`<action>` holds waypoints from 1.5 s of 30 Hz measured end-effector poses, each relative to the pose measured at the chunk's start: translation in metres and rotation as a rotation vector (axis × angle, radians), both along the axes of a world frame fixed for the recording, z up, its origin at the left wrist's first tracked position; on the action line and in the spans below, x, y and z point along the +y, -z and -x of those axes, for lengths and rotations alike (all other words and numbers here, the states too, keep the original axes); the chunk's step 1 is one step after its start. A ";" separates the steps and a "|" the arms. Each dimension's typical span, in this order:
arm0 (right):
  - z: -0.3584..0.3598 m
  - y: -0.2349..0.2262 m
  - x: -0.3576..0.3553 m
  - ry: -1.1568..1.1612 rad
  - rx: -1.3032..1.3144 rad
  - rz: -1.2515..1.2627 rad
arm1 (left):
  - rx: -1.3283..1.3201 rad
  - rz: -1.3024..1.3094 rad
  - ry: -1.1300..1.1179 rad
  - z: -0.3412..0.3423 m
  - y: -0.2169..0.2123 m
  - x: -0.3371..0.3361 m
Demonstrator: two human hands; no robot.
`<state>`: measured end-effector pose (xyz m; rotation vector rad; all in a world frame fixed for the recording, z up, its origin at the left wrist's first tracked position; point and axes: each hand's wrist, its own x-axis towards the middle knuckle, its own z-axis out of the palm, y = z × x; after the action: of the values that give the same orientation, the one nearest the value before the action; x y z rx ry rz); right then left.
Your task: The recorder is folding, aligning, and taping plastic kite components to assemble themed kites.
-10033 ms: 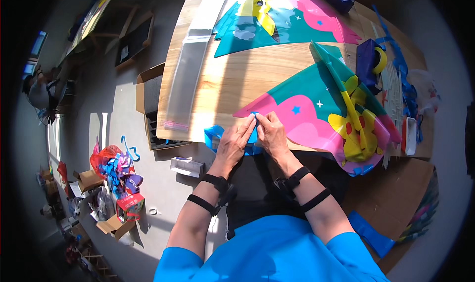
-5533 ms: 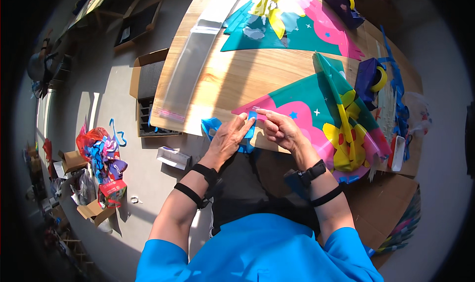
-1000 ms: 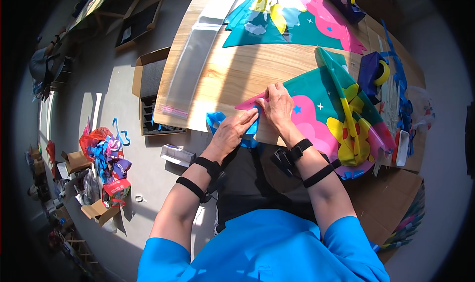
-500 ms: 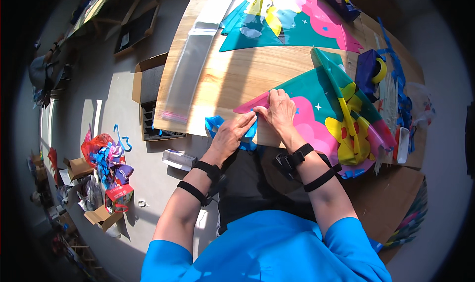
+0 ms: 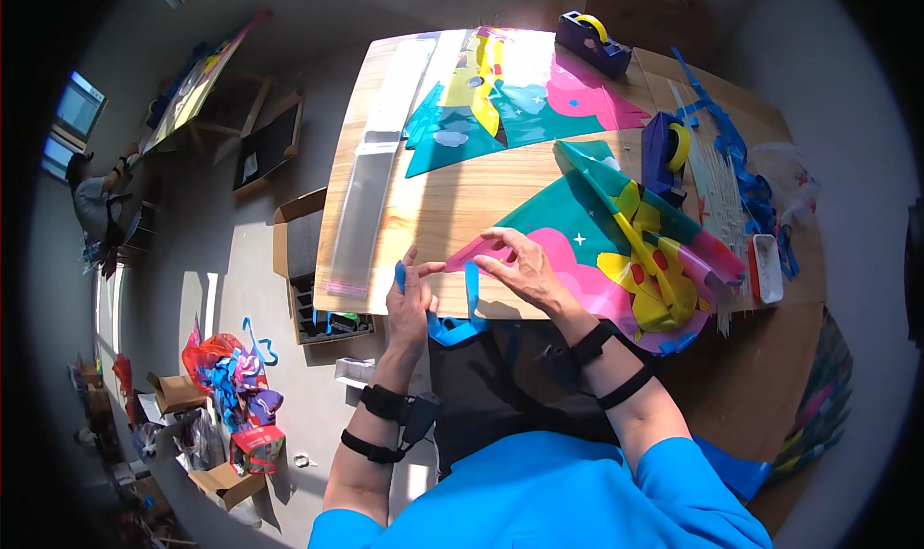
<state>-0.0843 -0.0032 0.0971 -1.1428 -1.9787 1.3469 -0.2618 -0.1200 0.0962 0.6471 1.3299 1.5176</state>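
A green and pink printed sheet point(image 5: 549, 217) lies on the near right of the wooden table, with a yellow flower figure point(image 5: 654, 278) bunched on it. Its pink pointed corner reaches toward my left hand point(image 5: 409, 294). Between the fingers of that hand runs a blue ribbon point(image 5: 452, 331), which loops down past the table's front edge. One left fingertip is at the pink point; whether it pinches it I cannot tell. Above the corner is my right hand point(image 5: 525, 272), thumb and fingers apart. The ribbon's other side rises close to the right thumb.
Beyond lies a similar printed sheet point(image 5: 539, 116), with clear plastic sleeves point(image 5: 371, 193) on the left. Tape dispensers point(image 5: 664, 154) point(image 5: 592, 47), thin white sticks point(image 5: 712, 188) and a white tray point(image 5: 767, 268) are on the right. Boxes point(image 5: 303, 222) stand on the floor; another person point(image 5: 93, 198) is far left.
My hands have moved apart from being together at the pink corner. The right fingers have spread, and the left hand has turned upright with the ribbon. The view has tilted up.
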 end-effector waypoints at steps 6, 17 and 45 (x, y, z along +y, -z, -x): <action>-0.033 -0.039 -0.071 -0.402 0.450 0.563 | -0.639 -0.224 0.224 -0.036 -0.076 0.026; -0.260 -0.124 -0.039 -0.240 0.223 0.530 | -0.379 -0.077 0.408 -0.117 -0.082 0.100; -0.311 -0.004 0.011 0.517 -0.679 -0.861 | 1.274 0.033 0.336 -0.109 0.034 0.016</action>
<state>0.2270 0.0079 0.1010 -1.5697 -2.0891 -0.2169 -0.1527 -0.1042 0.0623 1.8757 1.9671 0.7162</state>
